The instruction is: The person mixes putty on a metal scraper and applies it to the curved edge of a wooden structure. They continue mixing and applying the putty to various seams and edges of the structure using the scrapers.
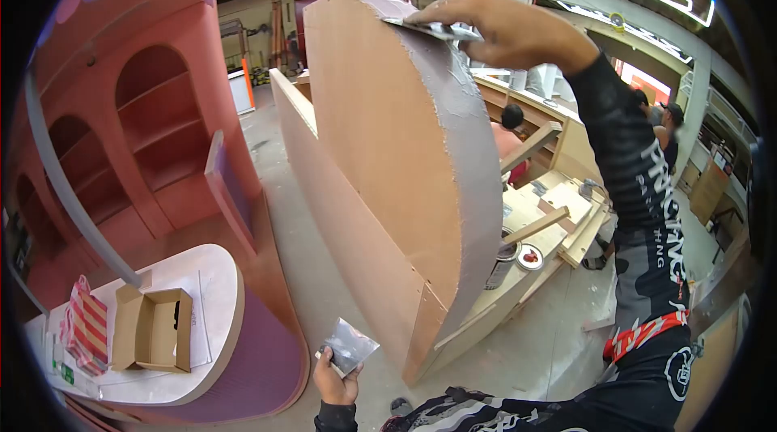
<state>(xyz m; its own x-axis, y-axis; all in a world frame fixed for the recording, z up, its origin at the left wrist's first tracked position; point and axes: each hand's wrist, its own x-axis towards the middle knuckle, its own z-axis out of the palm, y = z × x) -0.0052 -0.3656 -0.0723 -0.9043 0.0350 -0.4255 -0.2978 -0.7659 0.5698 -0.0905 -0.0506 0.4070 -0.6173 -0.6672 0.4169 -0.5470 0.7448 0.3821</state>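
A tall curved wooden panel (372, 108) stands in the middle, its rounded edge coated with grey filler (461, 100). At the top of that edge, my right hand (506, 27) is closed on a flat metal scraper (437, 29), which lies against the filler. Low in the view, my left hand (338, 375) grips a square metal plate (351, 346) smeared with grey, held apart from the panel. The fingers of my left hand are wrapped round the plate's lower left corner.
A white-topped counter (222, 286) at the left bears an open cardboard box (180, 335) and a striped bag (83, 327). Pink arched shelving (162, 116) rises behind. Right of the panel are an open can (500, 270), timber pieces (538, 225) and a seated person (508, 136).
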